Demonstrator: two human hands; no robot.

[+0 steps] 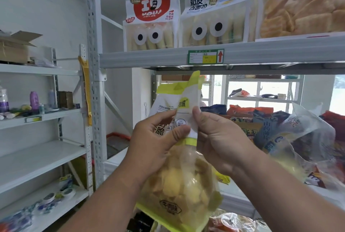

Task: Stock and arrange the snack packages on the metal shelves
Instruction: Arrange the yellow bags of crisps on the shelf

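A yellow-and-white bag of chips [179, 183] hangs upright in front of me, its clear lower half showing yellow crisps. My left hand [155, 138] grips the bag's white upper part from the left. My right hand [218, 138] pinches the same upper part from the right, thumb on the folded top. The bag sits below the grey metal shelf beam [149, 59]. On that upper shelf stand a red-heart bread pack [151, 15], a white bread pack [214, 9] and a clear bag of golden crackers [302, 5].
Several mixed snack bags [270, 125] lie piled on the middle shelf to the right, with a clear plastic bag [306, 129] in front. A white shelf unit [37, 116] at left holds bottles and a cardboard box [15, 48]. A perforated upright post [95, 82] stands between.
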